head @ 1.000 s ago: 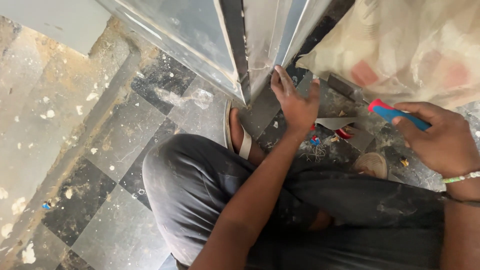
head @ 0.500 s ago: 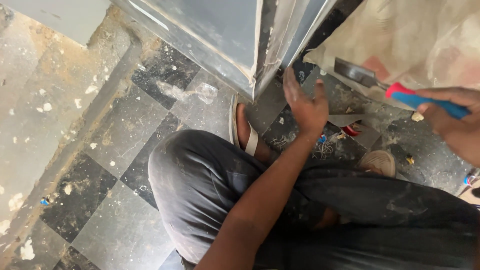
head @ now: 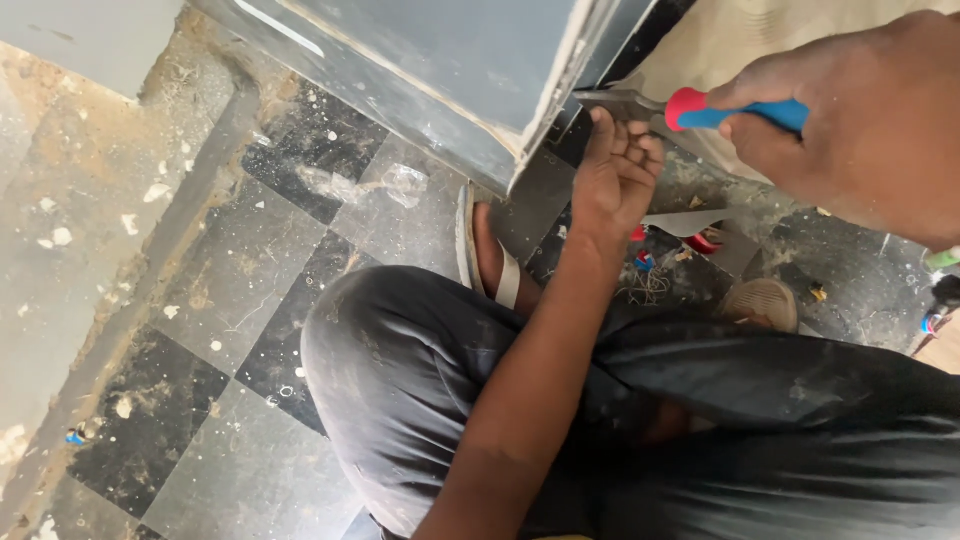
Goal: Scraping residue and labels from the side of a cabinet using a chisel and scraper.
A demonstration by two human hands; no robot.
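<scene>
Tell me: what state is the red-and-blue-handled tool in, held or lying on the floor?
Held. The right hand grips the tool by its handle, blade against the panel edge beside the left hand.

A building site indoors: dusty checkered floor tiles (head: 200, 330), plaster splatter, scattered wire scraps (head: 645, 290).

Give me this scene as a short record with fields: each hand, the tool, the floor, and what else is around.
left hand: left hand pressed against the lower corner of the grey panel
right hand: right hand grips the tool's handle
tool: chisel with a red and blue handle, metal blade reaching the panel's edge just above the left fingers
posture: seated on the floor, dark trousers, sandal near the panel
floor: black and grey tiles, dusty and speckled
nearby: trowel on the floor behind the left hand
</scene>
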